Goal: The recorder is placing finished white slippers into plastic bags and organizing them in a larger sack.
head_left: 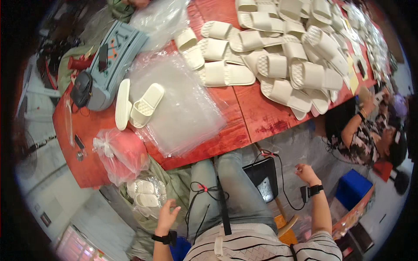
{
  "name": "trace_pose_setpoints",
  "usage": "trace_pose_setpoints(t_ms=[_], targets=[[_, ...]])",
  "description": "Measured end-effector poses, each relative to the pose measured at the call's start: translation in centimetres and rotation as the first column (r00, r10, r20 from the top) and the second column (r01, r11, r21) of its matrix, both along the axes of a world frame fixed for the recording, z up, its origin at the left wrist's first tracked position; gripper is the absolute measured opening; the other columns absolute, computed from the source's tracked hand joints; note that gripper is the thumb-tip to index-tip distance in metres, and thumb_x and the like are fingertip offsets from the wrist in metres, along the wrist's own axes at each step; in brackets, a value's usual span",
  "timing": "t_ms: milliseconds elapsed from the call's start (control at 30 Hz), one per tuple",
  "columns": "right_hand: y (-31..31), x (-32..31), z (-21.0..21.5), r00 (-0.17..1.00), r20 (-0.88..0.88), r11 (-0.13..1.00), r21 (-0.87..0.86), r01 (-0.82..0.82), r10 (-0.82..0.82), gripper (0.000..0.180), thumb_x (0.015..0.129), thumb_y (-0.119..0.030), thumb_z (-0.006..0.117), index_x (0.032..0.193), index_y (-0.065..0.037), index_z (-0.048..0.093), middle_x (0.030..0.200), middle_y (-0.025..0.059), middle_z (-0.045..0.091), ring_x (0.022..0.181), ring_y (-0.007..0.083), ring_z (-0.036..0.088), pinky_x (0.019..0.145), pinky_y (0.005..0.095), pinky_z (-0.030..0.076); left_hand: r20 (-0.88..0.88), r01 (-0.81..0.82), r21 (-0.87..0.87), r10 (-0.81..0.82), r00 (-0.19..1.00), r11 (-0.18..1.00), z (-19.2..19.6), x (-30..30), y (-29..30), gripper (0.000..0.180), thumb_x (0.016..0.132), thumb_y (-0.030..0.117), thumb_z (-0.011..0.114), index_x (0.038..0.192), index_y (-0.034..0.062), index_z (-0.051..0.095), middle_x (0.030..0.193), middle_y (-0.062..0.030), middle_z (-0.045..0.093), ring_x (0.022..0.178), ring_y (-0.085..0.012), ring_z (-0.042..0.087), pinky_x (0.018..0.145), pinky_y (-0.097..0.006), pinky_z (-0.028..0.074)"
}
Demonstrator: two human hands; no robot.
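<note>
My left hand [166, 216] is low beside my left thigh, thumb and fingers apart. Just past its fingertips lies a pair of white slippers in a clear bag [146, 194], resting on grey-green cloth; whether the hand touches the bag I cannot tell. Out to the right of my lap, my right hand [307, 173] is raised with its fingers curled in and nothing visible in them. On the red table, a loose pair of cream slides [147, 104] lies by a stack of clear plastic bags [178, 104], one slide on its side.
Many cream slides [278, 52] are heaped at the table's far right. A grey machine-like case [115, 56] and a knotted bag with red contents [124, 154] stand on the left. A co-worker [370, 130] sits at right, near a blue bin [353, 189]. A cable [282, 187] hangs by my right leg.
</note>
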State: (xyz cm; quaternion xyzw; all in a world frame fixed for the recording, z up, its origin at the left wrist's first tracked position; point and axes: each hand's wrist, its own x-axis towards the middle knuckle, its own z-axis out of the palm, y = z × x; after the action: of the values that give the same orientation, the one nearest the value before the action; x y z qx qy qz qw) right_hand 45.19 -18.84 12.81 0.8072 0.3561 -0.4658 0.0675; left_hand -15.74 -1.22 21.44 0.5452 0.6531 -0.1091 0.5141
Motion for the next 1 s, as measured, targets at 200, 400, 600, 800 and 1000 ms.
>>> trace_pose_setpoints(t_ms=[200,400,600,800,1000], targets=[[-14.2,-1.0,5.4,0.915,0.108,0.905,-0.141,0.401,-0.388,0.033,0.085,-0.015,0.072,0.114,0.000,0.066,0.096,0.0119,0.072,0.090,0.0252,0.069,0.081,0.0372,0.054,0.041,0.172,-0.003,-0.172,0.984,0.985,0.7,0.1,6.0,0.030,0.088,0.006,0.068,0.117,0.0001,0.059,0.111,-0.0159,0.069,0.100,-0.0231,0.069,0.079,-0.033,0.053],[-24.8,-5.2,12.1,0.300,-0.066,0.306,-0.096,0.947,-0.952,0.032,0.090,-0.017,0.069,0.116,-0.001,0.063,0.095,0.0096,0.069,0.078,0.0251,0.069,0.066,0.0383,0.053,0.131,0.264,0.128,-0.280,0.951,0.956,1.9,-0.4,11.9,0.030,0.087,0.008,0.069,0.115,-0.0010,0.061,0.106,-0.0174,0.070,0.098,-0.0276,0.070,0.081,-0.036,0.053],[-16.6,-6.2,7.3,-0.146,-0.220,-0.068,-0.330,0.942,-0.964,0.048,0.092,-0.031,0.070,0.123,0.002,0.055,0.108,0.0238,0.063,0.076,0.0425,0.069,0.064,0.0497,0.060,0.098,0.384,0.158,-0.401,0.911,0.910,1.9,-1.2,14.1,0.030,0.086,0.006,0.070,0.113,-0.0017,0.060,0.104,-0.0179,0.070,0.095,-0.0279,0.070,0.081,-0.036,0.053],[-3.7,-5.5,1.7,-0.023,-0.675,0.376,-0.440,0.815,-0.738,0.064,0.097,-0.040,0.062,0.145,-0.004,0.040,0.134,0.0281,0.054,0.096,0.0441,0.069,0.073,0.0439,0.063,0.103,0.453,0.089,-0.460,0.882,0.887,3.2,-1.2,12.9,0.030,0.086,0.007,0.071,0.112,-0.0025,0.061,0.102,-0.0182,0.071,0.096,-0.0280,0.071,0.081,-0.035,0.053],[6.2,-8.4,8.3,0.339,-0.786,0.683,-0.141,0.716,-0.517,0.047,0.101,-0.028,0.056,0.141,-0.005,0.046,0.119,0.0118,0.066,0.102,0.0275,0.070,0.078,0.0364,0.062,0.158,0.527,0.186,-0.555,0.817,0.829,5.7,1.3,13.9,0.030,0.086,0.003,0.070,0.114,-0.0023,0.062,0.102,-0.0185,0.070,0.095,-0.0282,0.070,0.082,-0.035,0.054]])
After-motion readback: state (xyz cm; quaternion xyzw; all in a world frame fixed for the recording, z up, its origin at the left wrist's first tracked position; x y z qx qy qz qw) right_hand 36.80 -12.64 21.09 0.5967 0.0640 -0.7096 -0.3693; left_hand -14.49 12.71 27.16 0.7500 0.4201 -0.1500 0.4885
